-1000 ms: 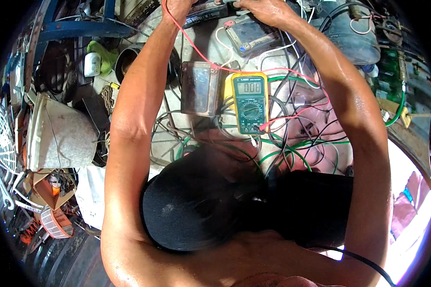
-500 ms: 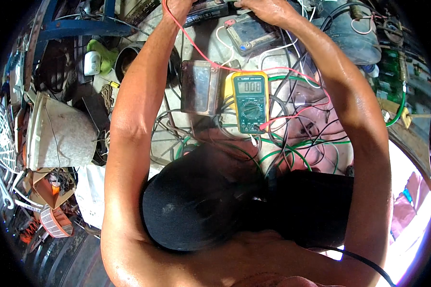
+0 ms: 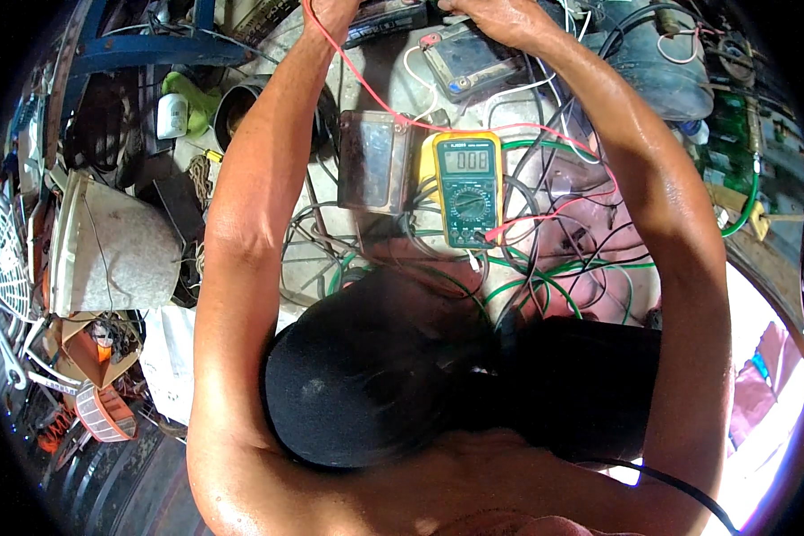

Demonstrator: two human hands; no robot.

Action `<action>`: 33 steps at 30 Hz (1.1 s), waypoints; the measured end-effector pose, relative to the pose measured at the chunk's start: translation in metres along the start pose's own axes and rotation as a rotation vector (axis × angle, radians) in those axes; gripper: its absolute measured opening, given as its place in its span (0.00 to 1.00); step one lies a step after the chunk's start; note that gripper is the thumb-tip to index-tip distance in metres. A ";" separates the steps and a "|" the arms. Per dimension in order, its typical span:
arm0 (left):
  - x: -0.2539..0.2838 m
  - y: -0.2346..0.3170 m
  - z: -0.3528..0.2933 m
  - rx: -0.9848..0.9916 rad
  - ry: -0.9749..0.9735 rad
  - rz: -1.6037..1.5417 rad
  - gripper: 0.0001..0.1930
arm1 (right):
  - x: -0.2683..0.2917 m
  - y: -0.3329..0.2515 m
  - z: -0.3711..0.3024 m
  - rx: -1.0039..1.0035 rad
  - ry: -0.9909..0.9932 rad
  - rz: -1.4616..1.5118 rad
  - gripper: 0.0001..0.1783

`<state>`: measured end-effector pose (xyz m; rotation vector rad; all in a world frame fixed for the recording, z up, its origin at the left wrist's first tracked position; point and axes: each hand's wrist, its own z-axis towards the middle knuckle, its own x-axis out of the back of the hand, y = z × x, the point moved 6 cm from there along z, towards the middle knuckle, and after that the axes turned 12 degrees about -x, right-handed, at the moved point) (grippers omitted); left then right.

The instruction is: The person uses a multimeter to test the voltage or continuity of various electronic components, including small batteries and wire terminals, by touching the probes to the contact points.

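Note:
Both my arms reach far forward, to the top edge of the head view. My left hand (image 3: 333, 12) is cut off there, its fingers out of sight; the red test lead (image 3: 364, 82) runs up beside it. My right hand (image 3: 496, 18) is also partly cut off, its visible fingers curled together; what they hold is hidden. Between the arms lies a yellow-and-green multimeter (image 3: 470, 190), its display lit, with the red lead plugged into its lower end. A dark battery-like case (image 3: 470, 59) lies below my right hand. Left of the meter lies a clear-topped dark box (image 3: 372, 163).
Tangled black and green cables (image 3: 545, 272) spread around the meter. A grey-white bucket (image 3: 116, 246), a white bottle (image 3: 172, 116) and a dark pot (image 3: 238, 112) stand on the left. Green bottles (image 3: 726, 170) are at the right. My black-clad knee (image 3: 348, 384) is nearest.
My right hand's fingertips have shifted very slightly at the top edge. Both arms, the meter and the lead stay almost where they were.

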<state>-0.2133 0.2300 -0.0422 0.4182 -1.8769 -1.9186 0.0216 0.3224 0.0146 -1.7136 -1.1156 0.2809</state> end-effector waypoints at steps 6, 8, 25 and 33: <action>-0.008 0.014 -0.007 -0.055 0.148 0.002 0.14 | 0.005 -0.004 -0.003 0.021 0.004 -0.086 0.16; -0.007 0.013 -0.008 -0.042 0.151 0.006 0.14 | 0.003 -0.004 -0.006 0.005 -0.001 -0.070 0.16; -0.017 0.036 -0.079 -0.155 -0.016 -0.055 0.19 | 0.006 0.001 -0.012 0.067 0.006 -0.106 0.19; 0.005 0.029 -0.178 0.027 0.008 -0.102 0.20 | 0.001 0.009 -0.026 0.186 -0.003 -0.052 0.21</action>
